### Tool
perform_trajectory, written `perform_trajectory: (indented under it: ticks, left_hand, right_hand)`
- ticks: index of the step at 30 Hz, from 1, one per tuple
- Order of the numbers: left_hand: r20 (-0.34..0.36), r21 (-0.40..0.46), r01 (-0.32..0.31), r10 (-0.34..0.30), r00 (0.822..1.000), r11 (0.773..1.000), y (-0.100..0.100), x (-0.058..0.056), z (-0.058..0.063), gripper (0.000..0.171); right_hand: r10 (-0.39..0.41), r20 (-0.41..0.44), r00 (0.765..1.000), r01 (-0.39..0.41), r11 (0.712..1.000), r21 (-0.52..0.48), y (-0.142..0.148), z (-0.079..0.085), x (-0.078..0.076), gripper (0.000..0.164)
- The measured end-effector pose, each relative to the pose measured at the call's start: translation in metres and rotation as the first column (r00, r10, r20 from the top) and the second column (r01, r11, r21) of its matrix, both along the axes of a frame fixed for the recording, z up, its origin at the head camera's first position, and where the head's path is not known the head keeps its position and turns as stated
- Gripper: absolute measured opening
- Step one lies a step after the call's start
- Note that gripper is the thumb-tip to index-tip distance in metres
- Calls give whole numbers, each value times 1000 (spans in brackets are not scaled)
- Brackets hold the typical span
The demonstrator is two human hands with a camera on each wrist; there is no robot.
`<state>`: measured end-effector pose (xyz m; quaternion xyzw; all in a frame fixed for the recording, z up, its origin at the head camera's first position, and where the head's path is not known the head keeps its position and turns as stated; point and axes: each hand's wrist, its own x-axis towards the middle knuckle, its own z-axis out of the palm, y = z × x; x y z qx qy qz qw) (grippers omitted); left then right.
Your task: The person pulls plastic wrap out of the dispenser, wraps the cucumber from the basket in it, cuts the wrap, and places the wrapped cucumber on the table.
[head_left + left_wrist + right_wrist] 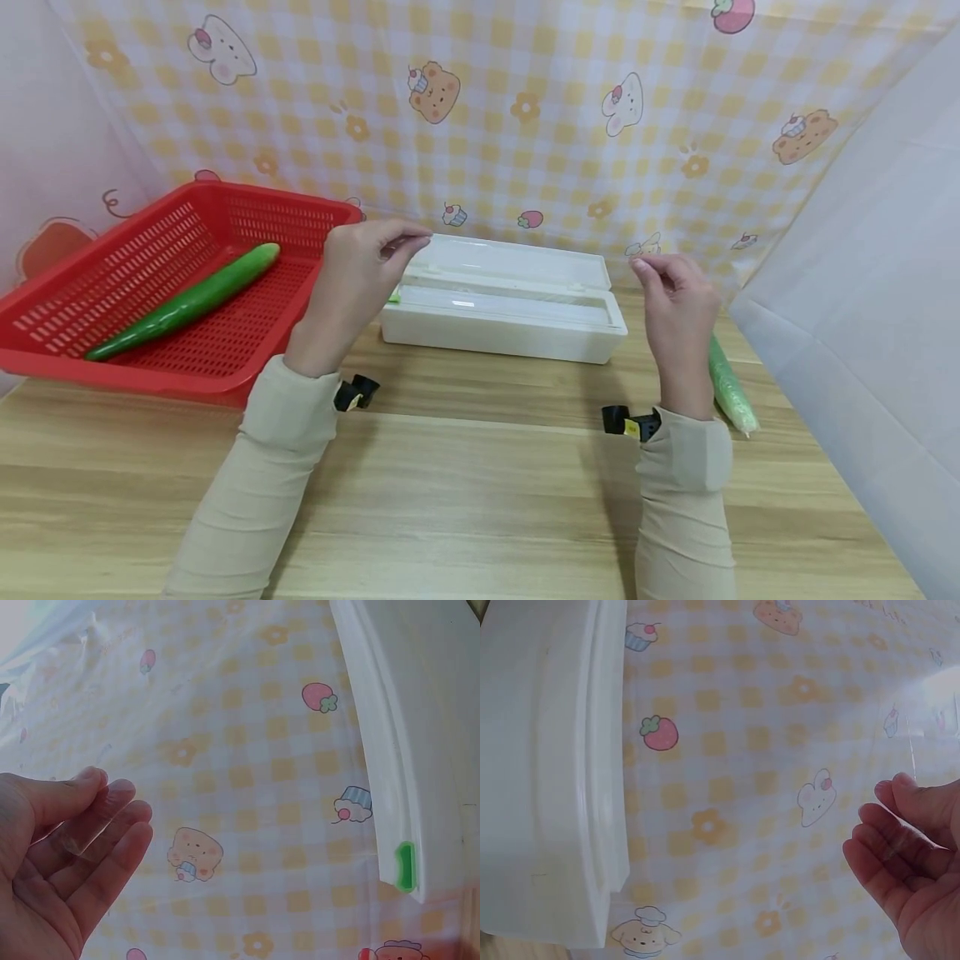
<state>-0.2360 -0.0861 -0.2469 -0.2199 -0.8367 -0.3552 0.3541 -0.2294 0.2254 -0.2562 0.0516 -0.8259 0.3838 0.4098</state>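
Observation:
A white cling film dispenser (498, 331) stands on the table with its lid (525, 262) raised; a green slider (405, 866) shows at its left end. Clear cling film (86, 832) is faintly visible at the fingers and hard to trace elsewhere. My left hand (363, 262) pinches one edge of it between thumb and index finger, above the box's left end. Held up off the right end, my right hand (678, 296) pinches the film the same way. A film-wrapped cucumber (729, 387) lies on the table by my right wrist, partly hidden behind it.
On the left a red plastic basket (150, 385) holds one unwrapped cucumber (195, 304). A checked curtain (487, 150) hangs close behind the box, and a white sheet (862, 333) borders the right side. The wooden table (465, 500) lies beneath my forearms.

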Motion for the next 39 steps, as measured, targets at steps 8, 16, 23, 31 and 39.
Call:
perform_trajectory:
  ticks: [8,16,23,31,39]
  left_hand:
    - [-30,7,-13,13,999,1000,1,4,4,16]
    - [-25,36,-17,18,1000,999,0,8,8,15]
    - [-53,81,-4,8,999,997,1,12,11,14]
    - [-122,102,-9,21,992,995,2,18,15,14]
    - [-156,120,0,19,988,993,3,25,20,13]
  right_hand:
    - [15,-28,999,-15,1000,-4,-1,5,4,20]
    - [4,-67,998,-5,1000,-20,-5,12,11,17]
    - [-33,-82,996,32,999,-12,-6,18,17,19]
    - [-23,-84,996,20,999,-39,-7,24,24,19]
    - [-27,-120,992,20,998,-60,-7,28,30,18]
